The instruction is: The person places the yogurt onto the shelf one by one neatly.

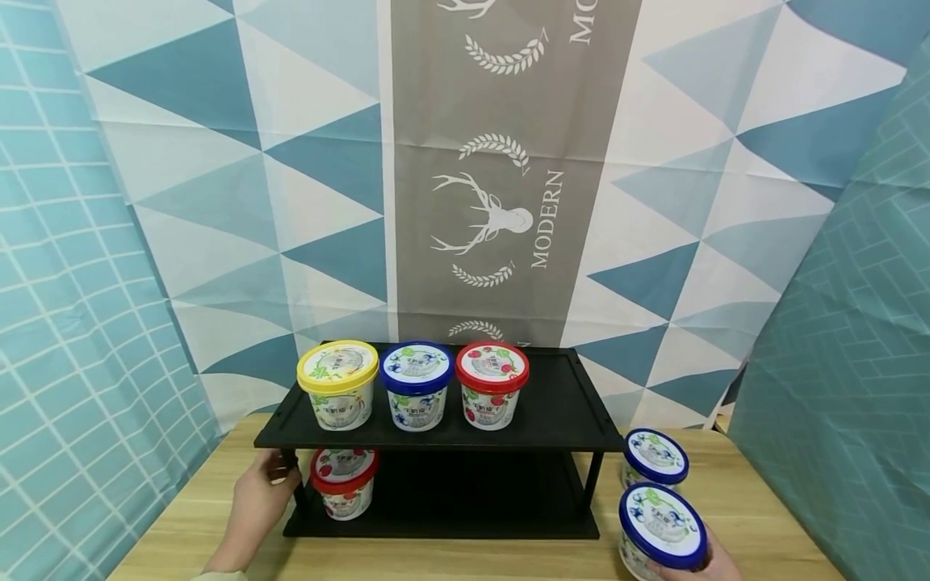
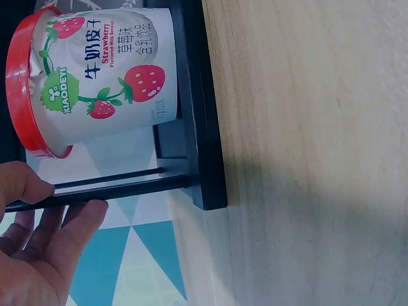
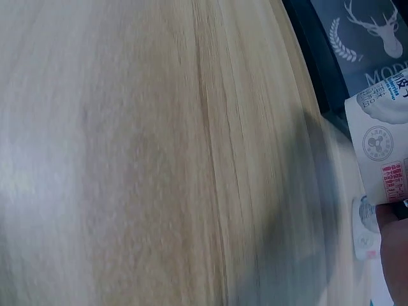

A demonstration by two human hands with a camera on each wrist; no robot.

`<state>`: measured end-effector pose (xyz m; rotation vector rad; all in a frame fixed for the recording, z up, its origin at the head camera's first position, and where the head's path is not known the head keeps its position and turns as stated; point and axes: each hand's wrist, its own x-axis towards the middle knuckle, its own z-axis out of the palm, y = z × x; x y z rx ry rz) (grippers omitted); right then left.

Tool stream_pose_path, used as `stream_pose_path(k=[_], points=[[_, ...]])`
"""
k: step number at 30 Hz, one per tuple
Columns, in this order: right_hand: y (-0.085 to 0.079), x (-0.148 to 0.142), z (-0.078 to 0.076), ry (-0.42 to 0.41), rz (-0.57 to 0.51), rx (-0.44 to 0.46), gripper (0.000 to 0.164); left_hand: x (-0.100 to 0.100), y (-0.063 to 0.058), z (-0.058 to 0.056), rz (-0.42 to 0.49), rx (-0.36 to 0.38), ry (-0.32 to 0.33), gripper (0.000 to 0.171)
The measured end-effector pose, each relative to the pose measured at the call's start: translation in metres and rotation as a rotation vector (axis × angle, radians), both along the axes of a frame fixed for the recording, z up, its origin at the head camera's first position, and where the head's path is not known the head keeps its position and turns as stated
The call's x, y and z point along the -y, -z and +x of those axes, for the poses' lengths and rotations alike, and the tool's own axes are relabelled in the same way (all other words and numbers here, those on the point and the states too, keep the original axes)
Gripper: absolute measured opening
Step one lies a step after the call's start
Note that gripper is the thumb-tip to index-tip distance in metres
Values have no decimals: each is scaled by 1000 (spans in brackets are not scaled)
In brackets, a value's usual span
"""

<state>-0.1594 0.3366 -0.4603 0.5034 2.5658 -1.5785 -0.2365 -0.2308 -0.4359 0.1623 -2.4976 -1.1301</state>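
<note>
Head: clutching a blue-lidded tub (image 1: 664,524) with the right hand (image 1: 715,562), right of the black rack (image 1: 563,395). Left wrist: pinching a rack post (image 2: 143,187) with the left hand (image 2: 51,255) (just beside a strawberry tub (image 2: 105,76)). Right wrist: gripping that blue-lidded tub.

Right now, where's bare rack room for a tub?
Upper shelf: bare right of the upper red-lidded tub. Lower shelf: between the lower red-lidded tub and right post. Crowded: upper left, with yellow-lidded tub and blue-lidded tub; lower left, where the left hand grips the left post.
</note>
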Motion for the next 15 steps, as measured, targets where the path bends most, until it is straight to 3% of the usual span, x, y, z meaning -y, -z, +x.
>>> stream_pose_path(k=[15], points=[[-2,20,1,-102,-167,1,91,0,0,1,5,3,-1,37]])
